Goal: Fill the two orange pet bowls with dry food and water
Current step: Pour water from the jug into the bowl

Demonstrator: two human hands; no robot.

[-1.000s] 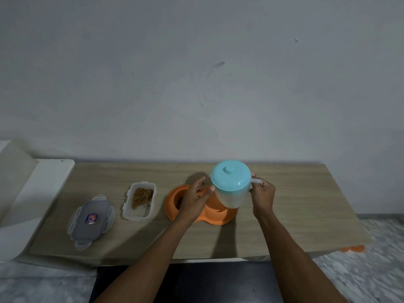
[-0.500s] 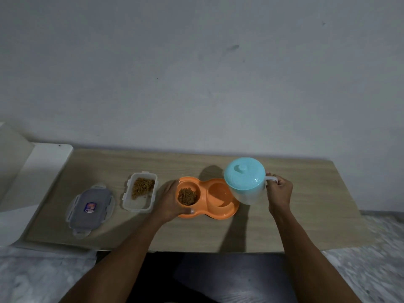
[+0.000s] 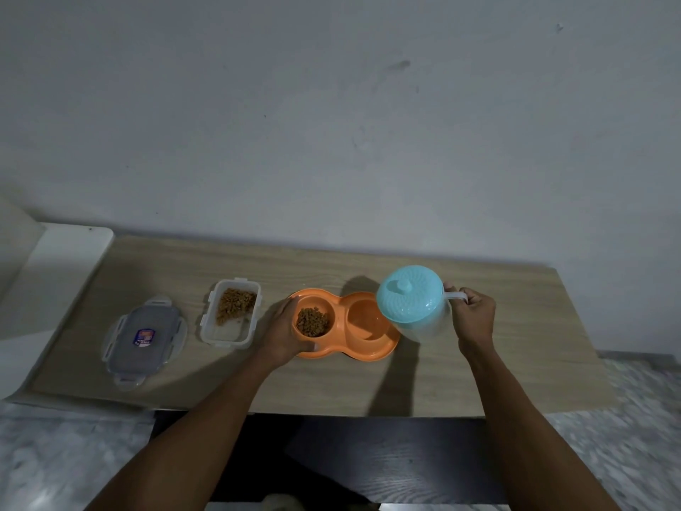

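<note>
An orange double pet bowl lies mid-table. Its left cup holds brown dry food; its right cup shows an orange bottom with a faint sheen, and I cannot tell if water is in it. My left hand grips the dish's left rim. My right hand holds the white handle of a clear jug with a light blue lid, tilted left over the right cup's edge.
An open clear container with some kibble stands left of the bowl, and its grey clip lid lies further left. The wooden table backs onto a grey wall. A white board adjoins the left end.
My left hand slid from the jug's side to the bowl's left rim, uncovering both cups. The jug moved right, from over the bowl to its right edge, and the camera view shifted.
</note>
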